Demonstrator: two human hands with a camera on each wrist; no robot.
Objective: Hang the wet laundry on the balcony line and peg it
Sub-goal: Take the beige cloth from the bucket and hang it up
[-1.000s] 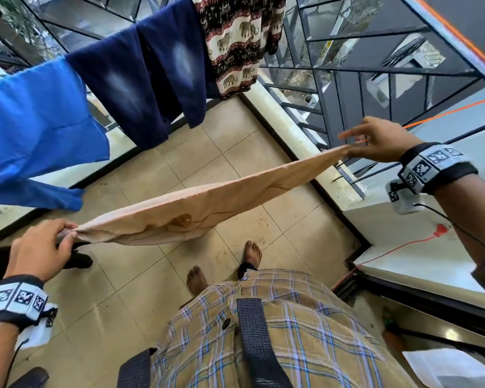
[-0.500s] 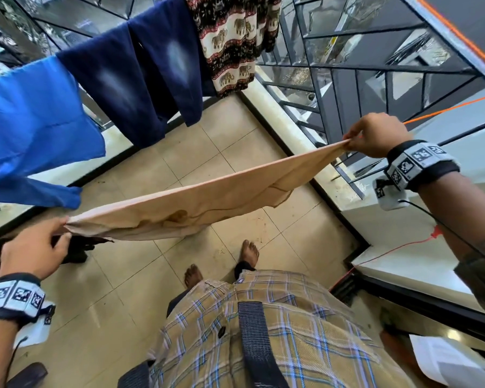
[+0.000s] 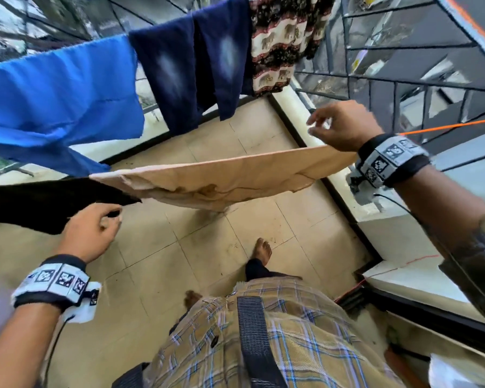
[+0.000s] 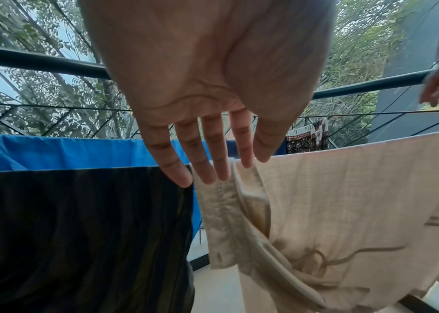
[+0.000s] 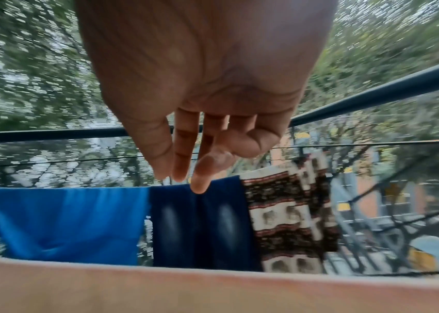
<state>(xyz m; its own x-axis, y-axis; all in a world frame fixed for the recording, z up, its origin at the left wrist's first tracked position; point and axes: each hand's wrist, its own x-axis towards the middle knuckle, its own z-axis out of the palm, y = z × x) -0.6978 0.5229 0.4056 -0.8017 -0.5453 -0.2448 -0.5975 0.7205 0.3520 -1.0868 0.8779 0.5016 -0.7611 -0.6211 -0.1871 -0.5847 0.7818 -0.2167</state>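
**Beige cloth draped on the balcony line, both hands off it**

Beige floor tiles run under my bare feet, and a dark metal railing with diagonal bars closes the balcony, trees beyond it. On the far line I see a bright blue cloth, dark blue trousers and an elephant-print garment. Nearer me, the beige cloth hangs folded over the orange line, just beside a black garment to its left; their edges meet or nearly meet. My left hand is below the black garment's edge, fingers straight and apart, gripping nothing. My right hand hovers above the beige cloth's right end, fingers loosely curled, empty. I see no pegs on the beige cloth.
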